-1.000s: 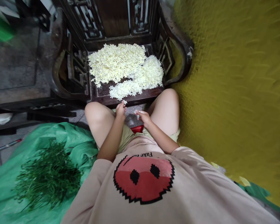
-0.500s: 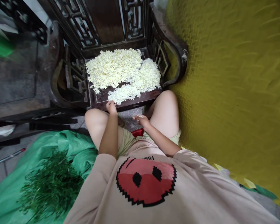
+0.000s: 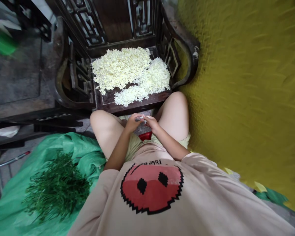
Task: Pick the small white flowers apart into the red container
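A heap of small cream-white flowers [image 3: 131, 73] covers the seat of a dark carved wooden chair [image 3: 184, 49] in front of me. My left hand [image 3: 132, 122] and my right hand [image 3: 151, 122] meet between my knees, just below the seat's front edge. Their fingertips pinch a few small white flowers [image 3: 143, 118] together. A red object [image 3: 145, 135] shows under my hands between my thighs.
A green sheet [image 3: 19, 196] on the floor at the left carries a pile of thin green stems [image 3: 56, 188]. A yellow textured wall [image 3: 248, 88] fills the right side. Dark wooden furniture [image 3: 19, 85] stands at the left, with a red-tipped metal rod [image 3: 11, 160] on the floor.
My left hand reached up to the front of the flower heap, then came back down to join my right hand between my knees.
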Tool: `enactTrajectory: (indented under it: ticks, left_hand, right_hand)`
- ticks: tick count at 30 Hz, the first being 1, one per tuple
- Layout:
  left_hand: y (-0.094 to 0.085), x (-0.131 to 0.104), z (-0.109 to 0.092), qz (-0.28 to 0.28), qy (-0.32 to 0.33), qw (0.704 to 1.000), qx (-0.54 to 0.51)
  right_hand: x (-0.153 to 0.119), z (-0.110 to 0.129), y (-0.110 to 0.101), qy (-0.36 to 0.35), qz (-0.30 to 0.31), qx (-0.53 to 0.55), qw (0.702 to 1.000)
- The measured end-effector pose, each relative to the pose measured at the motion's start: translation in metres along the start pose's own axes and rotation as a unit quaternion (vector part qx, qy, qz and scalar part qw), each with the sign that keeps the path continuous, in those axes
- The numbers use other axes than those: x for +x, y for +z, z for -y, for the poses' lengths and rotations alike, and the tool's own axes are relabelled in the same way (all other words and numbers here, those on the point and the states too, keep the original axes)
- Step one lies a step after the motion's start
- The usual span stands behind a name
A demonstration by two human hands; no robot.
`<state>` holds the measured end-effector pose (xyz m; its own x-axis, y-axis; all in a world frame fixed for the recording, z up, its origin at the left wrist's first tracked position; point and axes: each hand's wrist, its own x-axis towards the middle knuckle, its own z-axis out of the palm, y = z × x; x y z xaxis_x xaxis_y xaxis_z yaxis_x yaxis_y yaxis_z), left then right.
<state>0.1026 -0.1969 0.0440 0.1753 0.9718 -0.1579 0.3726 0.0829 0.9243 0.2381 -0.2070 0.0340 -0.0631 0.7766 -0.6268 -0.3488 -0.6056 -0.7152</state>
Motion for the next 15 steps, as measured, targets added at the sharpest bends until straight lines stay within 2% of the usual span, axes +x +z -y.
enactTrajectory:
  ticks: [3, 6, 12, 15]
  left_hand:
    - [0.0048, -0.0071, -0.0010, -0.034, 0.013, 0.997, 0.067]
    - [0.0057, -0.0050, -0.0023, -0.044, 0.017, 0.995, 0.082]
    - [0.0078, -0.0032, -0.0078, -0.067, -0.053, 0.996, -0.010]
    - [0.0075, -0.0042, -0.0067, -0.088, -0.051, 0.995, -0.011]
  right_hand:
    - [-0.0012, 0.0010, -0.0005, 0.011, 0.017, -0.001, 1.000]
    - [-0.0014, 0.0020, -0.0017, 0.013, 0.017, -0.001, 1.000]
    - [-0.0004, 0.0018, -0.0016, 0.007, 0.007, 0.000, 1.000]
    - [0.0009, 0.0011, -0.0007, 0.006, 0.000, 0.012, 1.000]
